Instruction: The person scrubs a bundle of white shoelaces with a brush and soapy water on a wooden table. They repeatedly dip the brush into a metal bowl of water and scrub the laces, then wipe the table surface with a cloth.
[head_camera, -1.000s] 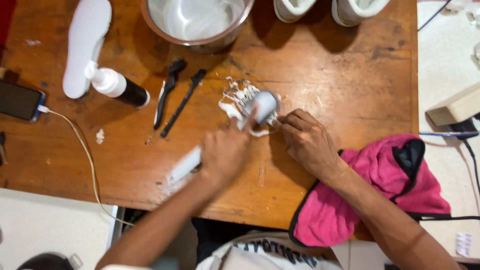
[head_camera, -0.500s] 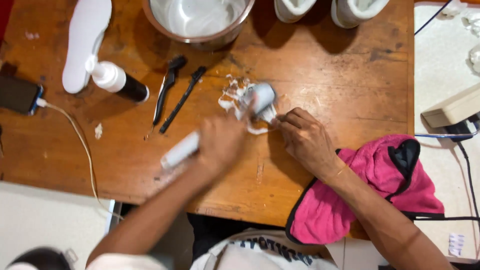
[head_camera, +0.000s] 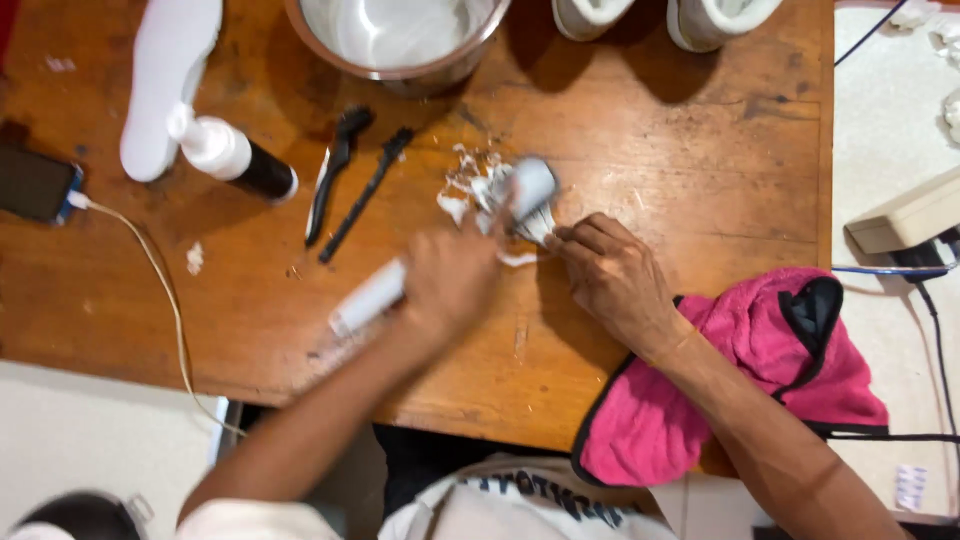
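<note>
**A:** What am I looking at from the head camera?

**B:** I am looking down on a wooden table (head_camera: 700, 130). My left hand (head_camera: 450, 280) is curling shut around a white-handled brush (head_camera: 368, 297), and motion is blurring it. My right hand (head_camera: 615, 275) is pinching a small pale item (head_camera: 530, 200) against the wood, fingertips pressed together at its near edge. I cannot tell exactly what the item is; it is sitting in white foam (head_camera: 465, 190) near the table's middle.

**A:** How is it likely to handle?

**B:** I am judging it light and soft, and slippery with the suds, so a fingertip pinch at the rim, pressing down, seems the sound hold. The brush looks stiff and light; the handle is the place to grip.

**A:** What else is around?

**B:** A metal bowl (head_camera: 400, 40) is standing beyond the foam. Two slim black brushes (head_camera: 345, 175) are lying to the left, beside a white-capped black bottle (head_camera: 235, 155) and a white insole (head_camera: 170, 80). A pink cloth (head_camera: 760, 380) is hanging over the near right edge.
</note>
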